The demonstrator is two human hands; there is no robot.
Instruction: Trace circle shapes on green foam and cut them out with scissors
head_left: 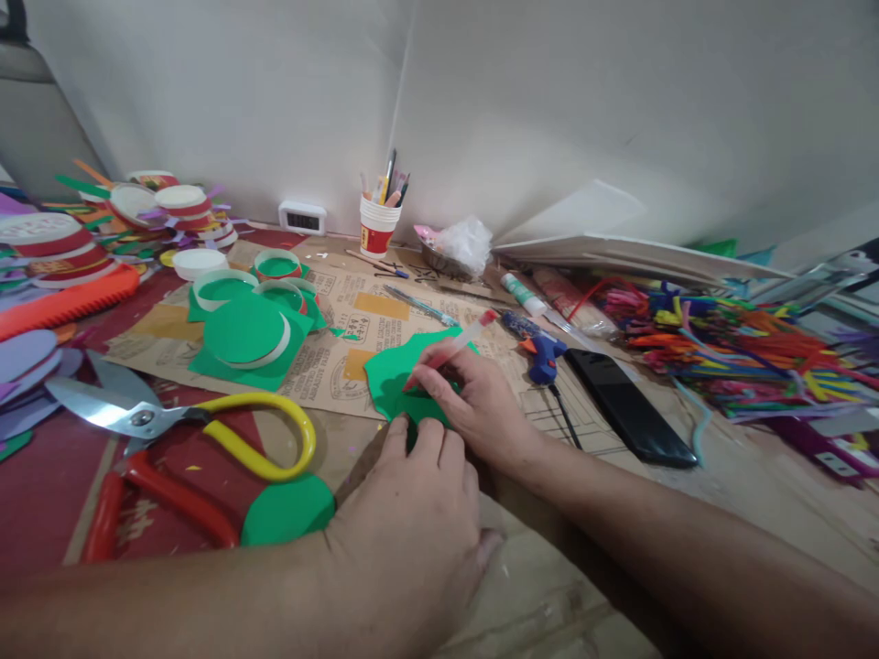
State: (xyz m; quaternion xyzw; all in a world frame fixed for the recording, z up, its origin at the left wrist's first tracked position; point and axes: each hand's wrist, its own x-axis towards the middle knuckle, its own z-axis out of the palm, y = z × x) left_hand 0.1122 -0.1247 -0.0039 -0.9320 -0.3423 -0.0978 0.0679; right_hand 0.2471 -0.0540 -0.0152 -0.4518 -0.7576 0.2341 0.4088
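My right hand [481,403] is closed around a red pen [461,344] with a clear barrel. Its tip points down at a sheet of green paper [388,371] with an uneven edge. Close in front, my left hand [426,494] presses on the near edge of that sheet, fingers reaching forward and thumb apart. A green paper circle [288,513] lies beside my left wrist. Further left rest large scissors with one yellow handle [302,439] and a red one. Past them, a cut green disc [247,328] and several green-bottomed paper rings [278,265] sit on green squares.
A hot glue gun [542,355], a black phone [628,407] and a glue stick [523,295] lie to the right, before a pile of colourful pipe cleaners [755,343]. A cup of pens [378,229] and a white clock [302,218] stand by the wall. Decorated paper cups [51,247] crowd the left.
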